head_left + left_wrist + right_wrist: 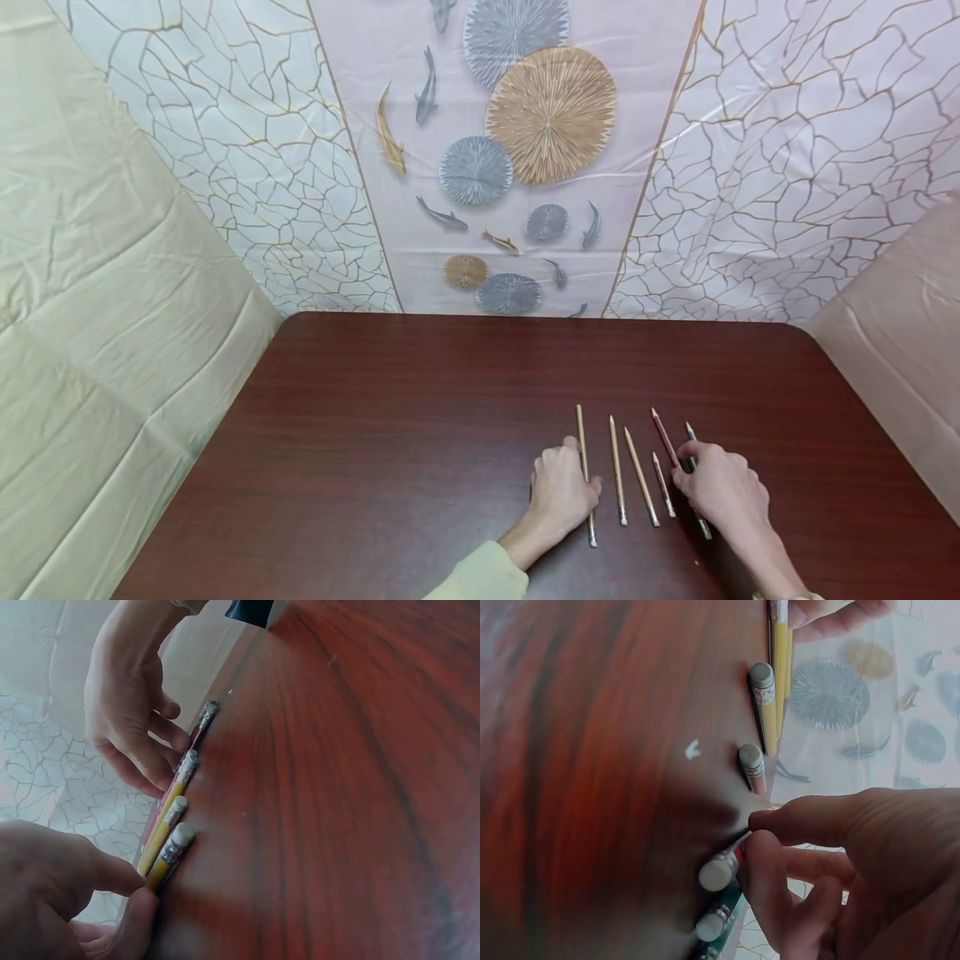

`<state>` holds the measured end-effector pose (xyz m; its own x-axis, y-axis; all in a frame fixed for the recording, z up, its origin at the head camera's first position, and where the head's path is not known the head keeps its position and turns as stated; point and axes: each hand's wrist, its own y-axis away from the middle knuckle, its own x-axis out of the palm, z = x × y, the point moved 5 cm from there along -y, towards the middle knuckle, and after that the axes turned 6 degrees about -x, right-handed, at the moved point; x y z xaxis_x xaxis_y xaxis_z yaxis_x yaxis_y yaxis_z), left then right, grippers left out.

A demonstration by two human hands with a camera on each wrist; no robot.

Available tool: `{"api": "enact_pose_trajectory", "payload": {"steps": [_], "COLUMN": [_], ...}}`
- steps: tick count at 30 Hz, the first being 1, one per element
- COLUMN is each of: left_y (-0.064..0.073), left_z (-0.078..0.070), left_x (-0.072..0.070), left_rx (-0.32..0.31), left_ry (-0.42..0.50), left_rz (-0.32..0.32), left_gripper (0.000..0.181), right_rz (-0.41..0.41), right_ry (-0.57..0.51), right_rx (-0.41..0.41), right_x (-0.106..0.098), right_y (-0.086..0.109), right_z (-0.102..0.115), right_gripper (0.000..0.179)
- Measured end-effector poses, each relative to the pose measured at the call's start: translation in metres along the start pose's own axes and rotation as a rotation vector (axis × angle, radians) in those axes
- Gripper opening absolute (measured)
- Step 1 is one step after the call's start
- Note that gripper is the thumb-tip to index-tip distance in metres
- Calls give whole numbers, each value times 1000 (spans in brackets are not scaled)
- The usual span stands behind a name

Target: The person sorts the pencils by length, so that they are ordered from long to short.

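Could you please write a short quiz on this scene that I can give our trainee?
1. Multiple choice: what colour is the leftmost pencil, which the left hand holds? A) green B) yellow C) red
2. True or false: the short red pencil lies between the left hand and the right hand.
3. Count: how many yellow pencils show in the head view?

Key: 1. B. 2. True. 3. Three, counting the one in the left hand.
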<state>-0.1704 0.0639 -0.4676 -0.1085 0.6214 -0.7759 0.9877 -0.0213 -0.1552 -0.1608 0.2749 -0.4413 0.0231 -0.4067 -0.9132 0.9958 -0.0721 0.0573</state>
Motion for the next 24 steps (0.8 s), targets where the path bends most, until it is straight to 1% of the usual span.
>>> {"api": "enact_pose_trajectory", "payload": {"steps": [4, 8, 15, 24], "left_y": [0, 0, 0, -1], "left_z": [-1, -2, -2, -2], "left_x": [-1, -2, -2, -5], "left_rx": [15, 11, 7, -21], "left_ry": [4, 1, 22, 47], "left_rz": [1, 7, 19, 42], "left_gripper": [32, 31, 29, 28], "right_rz": [1, -5, -17, -15], "right_ry": [23, 31, 36, 29], "right_rx": [-15, -14, -12, -18], "right_x": [1, 0, 0, 2], "right_y": [-1, -1, -1, -1], "right_z": [0, -1, 1, 1], "right_gripper": [22, 23, 22, 16]}}
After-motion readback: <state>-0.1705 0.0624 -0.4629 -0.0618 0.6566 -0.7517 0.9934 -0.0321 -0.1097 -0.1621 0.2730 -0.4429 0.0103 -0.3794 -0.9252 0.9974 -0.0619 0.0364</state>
